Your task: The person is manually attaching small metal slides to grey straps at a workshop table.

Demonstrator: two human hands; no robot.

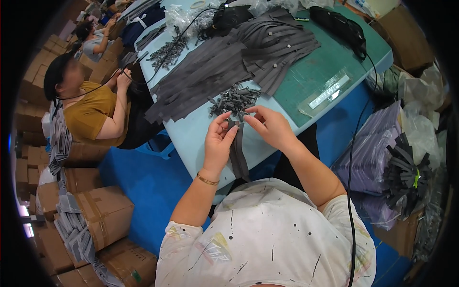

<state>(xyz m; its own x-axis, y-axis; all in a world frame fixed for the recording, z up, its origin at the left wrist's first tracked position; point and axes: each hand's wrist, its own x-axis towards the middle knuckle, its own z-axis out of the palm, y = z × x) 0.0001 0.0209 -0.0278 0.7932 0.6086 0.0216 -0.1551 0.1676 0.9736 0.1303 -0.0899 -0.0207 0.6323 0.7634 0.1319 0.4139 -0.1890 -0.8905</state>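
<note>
My left hand [218,143] and my right hand [268,126] meet over the near edge of a pale blue table [191,131]. Together they pinch the top end of a dark grey strap [237,155], which hangs down toward my lap. A small grey clip sits at the strap's top between my fingertips. Just beyond my hands lies a heap of small grey clips [235,99]. Farther back, a wide spread of grey straps [224,67] covers the table's middle.
A green cutting mat [318,71] with a clear ruler [327,92] lies at the right. Another person in a mustard top [91,115] sits at the left. Cardboard boxes [103,215] stand lower left; bags and strap bundles [406,172] pile at right. A black cable [351,182] hangs down.
</note>
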